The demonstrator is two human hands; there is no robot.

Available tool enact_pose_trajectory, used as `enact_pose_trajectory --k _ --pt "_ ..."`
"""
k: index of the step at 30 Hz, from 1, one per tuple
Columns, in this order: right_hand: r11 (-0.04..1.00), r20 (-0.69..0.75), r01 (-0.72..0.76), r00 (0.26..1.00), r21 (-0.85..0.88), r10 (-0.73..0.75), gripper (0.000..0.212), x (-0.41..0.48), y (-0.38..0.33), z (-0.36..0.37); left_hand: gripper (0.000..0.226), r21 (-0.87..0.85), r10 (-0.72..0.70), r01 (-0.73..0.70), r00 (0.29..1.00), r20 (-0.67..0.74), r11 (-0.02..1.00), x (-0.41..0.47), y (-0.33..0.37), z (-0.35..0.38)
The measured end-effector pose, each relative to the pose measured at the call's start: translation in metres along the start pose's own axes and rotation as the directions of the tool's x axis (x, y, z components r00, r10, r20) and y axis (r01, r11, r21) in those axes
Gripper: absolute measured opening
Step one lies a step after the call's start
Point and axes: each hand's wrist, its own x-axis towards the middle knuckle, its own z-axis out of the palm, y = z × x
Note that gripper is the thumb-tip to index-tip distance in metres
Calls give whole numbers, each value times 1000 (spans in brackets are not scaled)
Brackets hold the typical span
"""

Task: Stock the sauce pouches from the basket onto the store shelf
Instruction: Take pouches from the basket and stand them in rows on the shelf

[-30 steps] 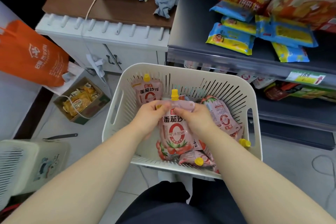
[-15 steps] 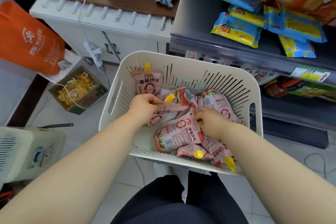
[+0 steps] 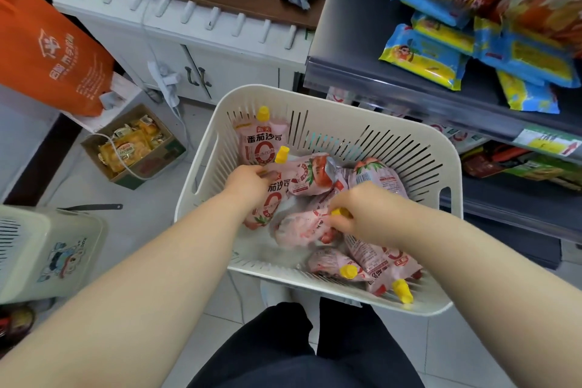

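- I see both hands inside the basket (image 3: 318, 105), which sits on the floor just left of the shelf (image 3: 352, 19).
- My left hand (image 3: 248, 181) is clenched on the upper part of a pouch (image 3: 267, 205) near the basket's left wall; the pouch hangs below the fingers, yellow cap (image 3: 282, 154) above them.
- My right hand (image 3: 362, 211) pinches the yellow cap (image 3: 338, 213) of a second pouch (image 3: 302, 227) at the basket's middle; its body lies left of the fingertips.
- More pouches (image 3: 371, 258) lie loose toward the basket's near right corner.
- One pouch (image 3: 261, 142) leans upright on the basket's far wall.
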Motion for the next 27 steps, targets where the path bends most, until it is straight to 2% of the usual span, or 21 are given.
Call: enact_pose_trajectory --k 4,6,7,9,11,12,14,16,18,21,22,24,27 --pt "985 -186 -81 977 154 110 41 7 -15 2 36 -61 -11 11 1000 -6 998 -2 3 3" --pt "935 -166 -186 956 301 244 40 22 -11 20 35 -80 -25 24 1000 -5 997 -2 3 4" --pt "861 -148 -234 932 451 331 39 30 -8 30 35 -79 -27 27 1000 -4 996 -1 2 5" --pt "629 -143 -254 849 735 509 40 46 0 43 34 -73 -34 34 999 -1 997 0 2 5" --pt "438 -130 -211 767 874 629 40 57 2 48 34 -77 -39 39 999 1 996 0 2 5" --pt "357 -98 -189 754 915 650 35 61 2 51 32 -79 -40 40 999 1 996 0 2 5" --pt "213 12 -188 775 959 631 19 65 -3 61 29 -90 -45 44 999 -2 995 0 1 6" --pt "162 79 -227 779 960 623 19 68 -8 72 27 -114 -53 52 999 0 992 0 0 8" --pt "105 95 -219 739 970 667 26 74 -11 75 29 -172 -72 72 997 8 982 -1 0 9" --pt "-103 183 -154 711 983 679 26 86 -7 76 27 -251 -90 88 996 5 964 -1 -1 9" --pt "-132 196 -145 704 981 683 23 89 -4 77 26 -262 -96 93 995 1 961 -1 -1 9" --pt "-84 166 -152 682 985 712 12 86 -3 73 23 -262 -104 97 994 -15 960 -1 1 8" --pt "102 -7 -99 683 990 730 12 77 1 58 25 -275 -91 68 993 -74 959 2 4 2"
